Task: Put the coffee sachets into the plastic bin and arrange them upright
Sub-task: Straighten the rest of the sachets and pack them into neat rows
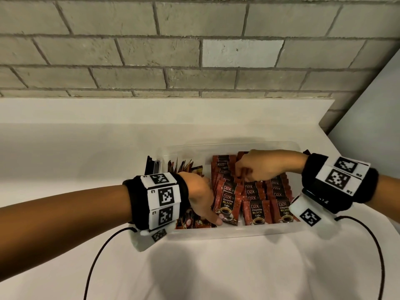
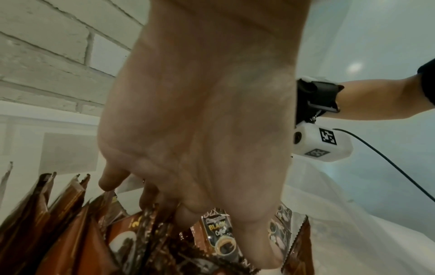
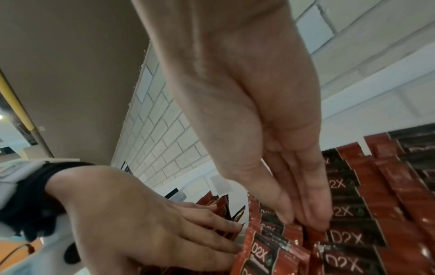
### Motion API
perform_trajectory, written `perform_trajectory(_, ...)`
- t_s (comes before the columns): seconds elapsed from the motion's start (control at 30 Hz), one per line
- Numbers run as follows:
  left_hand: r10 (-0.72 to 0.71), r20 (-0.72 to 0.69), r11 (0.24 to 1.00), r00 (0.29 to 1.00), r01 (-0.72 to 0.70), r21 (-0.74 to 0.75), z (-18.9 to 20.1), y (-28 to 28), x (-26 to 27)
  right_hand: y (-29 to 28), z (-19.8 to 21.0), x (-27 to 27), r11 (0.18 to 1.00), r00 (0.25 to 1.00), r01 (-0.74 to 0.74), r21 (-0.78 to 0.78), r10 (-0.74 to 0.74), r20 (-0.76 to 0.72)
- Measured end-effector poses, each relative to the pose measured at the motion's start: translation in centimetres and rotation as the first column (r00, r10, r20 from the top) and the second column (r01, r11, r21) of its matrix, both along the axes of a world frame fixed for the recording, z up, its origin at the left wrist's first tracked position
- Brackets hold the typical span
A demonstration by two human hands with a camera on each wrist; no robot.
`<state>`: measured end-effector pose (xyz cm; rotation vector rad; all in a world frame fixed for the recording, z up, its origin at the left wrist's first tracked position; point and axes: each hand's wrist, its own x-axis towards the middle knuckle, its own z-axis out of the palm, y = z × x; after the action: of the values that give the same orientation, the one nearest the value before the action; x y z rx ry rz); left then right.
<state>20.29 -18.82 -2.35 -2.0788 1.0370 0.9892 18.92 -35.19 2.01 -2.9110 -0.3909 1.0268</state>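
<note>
Head view shows a clear plastic bin (image 1: pixel 216 233) on a white tabletop (image 1: pixel 86 148), with both hands reaching down into it. Red coffee sachets (image 1: pixel 256 212) fill the right and middle of the bin in rows, standing on end with their long axis roughly vertical and their printed faces toward the person. The right hand (image 1: pixel 263 167) is over the far middle of these rows. In the right wrist view its fingers (image 3: pixel 313 210) are straight and held close together, their tips pressing down among the sachet tops; it does not seem to pinch any one sachet, though the thumb is hidden.

The left hand (image 1: pixel 198 195) is at the left edge of the same rows, fingers extended, thumb lying along the front sachet of the left row. In the left wrist view the fingertips are buried among looser, tilted sachets (image 2: pixel 70 232), so whether they clasp one cannot be told.

The loose, leaning sachets lie directly under and to the left of the left hand, which is the nearer one. Straightening them likely falls to that hand, while the right steadies the standing rows.
</note>
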Motion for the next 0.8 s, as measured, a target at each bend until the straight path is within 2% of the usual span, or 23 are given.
perform_trajectory(0.1, -0.005, -0.028, 1.0, 1.0, 0.006, 0.023, -0.1, -0.3, 0.0, 0.1, -0.2, 0.0, 0.998, 0.999, 0.018, 0.057, -0.016, -0.032)
perform_trajectory(0.23, -0.02, -0.062, 0.999, 0.998, 0.022, 0.029, 0.3, -0.3, 0.1, -0.4, 0.2, 0.0, 0.975, 0.992, 0.125, 0.185, -0.12, -0.038)
perform_trajectory(0.33, -0.024, -0.042, 0.999, 0.999, 0.026, 0.043, 0.8, -0.3, -0.1, -1.0, 0.4, 0.0, 0.968, 0.986, 0.166, 0.19, -0.159, -0.05)
perform_trajectory(0.4, -0.026, -0.038, 0.998, 0.999, 0.028, 0.056, 1.1, -0.5, -0.4, -1.1, 0.0, -0.1, 0.965, 0.979, 0.19, 0.181, -0.174, -0.104)
perform_trajectory(0.53, -0.022, -0.057, 0.999, 0.998, 0.024, 0.036, 1.7, -0.7, -1.1, -1.0, -0.2, -0.5, 0.905, 0.943, 0.31, 0.292, -0.253, -0.216)
perform_trajectory(0.6, -0.016, -0.055, 0.999, 0.998, 0.018, 0.033, 2.0, -0.7, -1.3, -1.3, 0.2, -0.5, 0.921, 0.956, 0.28, 0.27, -0.242, -0.165)
perform_trajectory(0.67, -0.017, -0.054, 0.999, 0.998, 0.019, 0.042, 2.4, -0.7, -1.3, -1.4, 0.6, -0.6, 0.967, 0.979, 0.187, 0.174, -0.171, -0.108)
perform_trajectory(0.8, -0.044, -0.069, 0.999, 0.997, 0.046, 0.027, 2.4, -0.7, -1.5, -0.8, 0.6, -1.1, 1.0, 0.984, -0.014, -0.014, 0.011, -0.177)
